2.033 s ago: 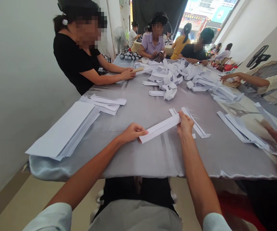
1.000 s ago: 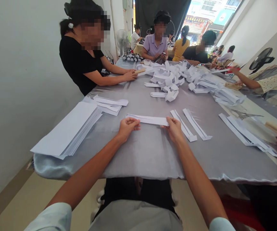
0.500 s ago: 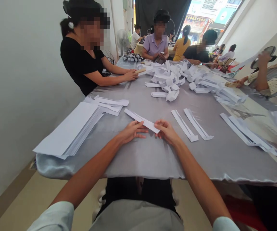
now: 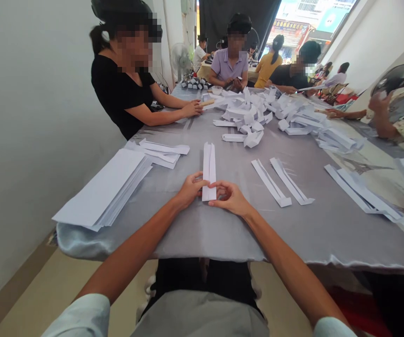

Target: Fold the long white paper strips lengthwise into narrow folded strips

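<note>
A folded white paper strip [image 4: 209, 161] stands lengthwise in front of me, its far end pointing away and a lengthwise fold line along it. Gripping its left edge near the close end is my left hand [image 4: 190, 189], thumb over the paper. My right hand [image 4: 233, 199] pinches the lower right corner, thumb and fingers closed on the edge. To the right lie two folded paper strips [image 4: 272, 183], each with a bent-up near end. A thick stack of white paper sheets [image 4: 102, 187] is at the left, with several folded strips [image 4: 165, 149] behind it.
A heap of folded white paper pieces [image 4: 247, 112] covers the table's far middle. More strips [image 4: 370, 199] lie at the right. The grey tablecloth [image 4: 188, 238] ends near my lap. A person in black [image 4: 121, 93] sits at the left; other people sit around the table.
The paper strip has turned from slanting across to pointing straight away from me. Both hands have shifted slightly left with it and still hold its near end.
</note>
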### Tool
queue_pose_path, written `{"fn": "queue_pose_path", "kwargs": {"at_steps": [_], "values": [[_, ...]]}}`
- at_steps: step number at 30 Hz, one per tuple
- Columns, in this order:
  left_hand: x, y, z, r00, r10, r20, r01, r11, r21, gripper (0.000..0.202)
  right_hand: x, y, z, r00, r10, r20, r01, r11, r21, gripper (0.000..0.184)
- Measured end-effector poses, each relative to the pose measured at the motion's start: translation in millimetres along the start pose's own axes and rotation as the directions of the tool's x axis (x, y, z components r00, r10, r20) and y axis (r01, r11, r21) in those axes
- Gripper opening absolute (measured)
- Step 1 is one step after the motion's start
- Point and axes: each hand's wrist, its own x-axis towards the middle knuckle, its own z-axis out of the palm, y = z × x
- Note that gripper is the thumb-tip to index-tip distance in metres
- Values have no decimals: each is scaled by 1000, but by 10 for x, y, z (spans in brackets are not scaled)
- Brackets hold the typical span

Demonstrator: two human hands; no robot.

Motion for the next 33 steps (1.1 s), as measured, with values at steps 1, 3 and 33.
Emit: {"fn": "queue_pose_path", "kwargs": {"at_steps": [1,3,33], "values": [[5,-14,-4,1000,10,-2,-10,1000,0,55,0,-3,6,1000,-8,-14,8,1000,-13,52],[18,-47,-20,999,31,-8,-31,999,-9,62,-1,-12,16,998,-18,-53,15,999,-48,47],[38,-203,-60,984,136,112,-150,980,129,57,110,104,11,938,127,-321,-99,990,103,54]]}}
